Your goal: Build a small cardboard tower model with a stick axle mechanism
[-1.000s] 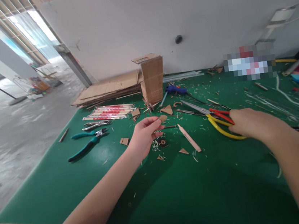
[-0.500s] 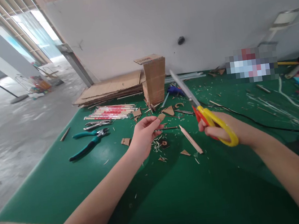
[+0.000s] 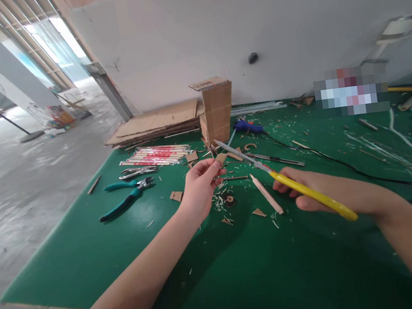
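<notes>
— What's on the bench?

— Big green table (image 3: 91,259), littered w/ shavings. Back left there's a flat stack of cardboard sheets (image 3: 157,123). An upright folded cardboard piece (image 3: 217,108) stands just beside it, near the wall.

— And the hands?

— Right hand (image 3: 323,192) is closed round the yellow handles of the scissors (image 3: 286,179), held off the table. Blades point left twd the other hand. They look together, but can't tell for sure. Left hand (image 3: 198,188) pinches a small cardboard scrap (image 3: 221,159) btwn thumb & fingertips. It's raised above the table, just beside the blades.

— Anything else round them?

— Bundle of wrapped chopsticks (image 3: 157,155) left of the upright piece. Teal pliers (image 3: 125,199) lie in front of those, w/ a silver hand tool (image 3: 138,172) btwn the two. Blue glue gun (image 3: 247,127) sits behind the blades, and a black cable (image 3: 362,173) runs off right. A wooden stick (image 3: 267,194) lies flat on the table btwn the hands. Tiny cardboard offcut (image 3: 258,212) just in front of it.
</notes>
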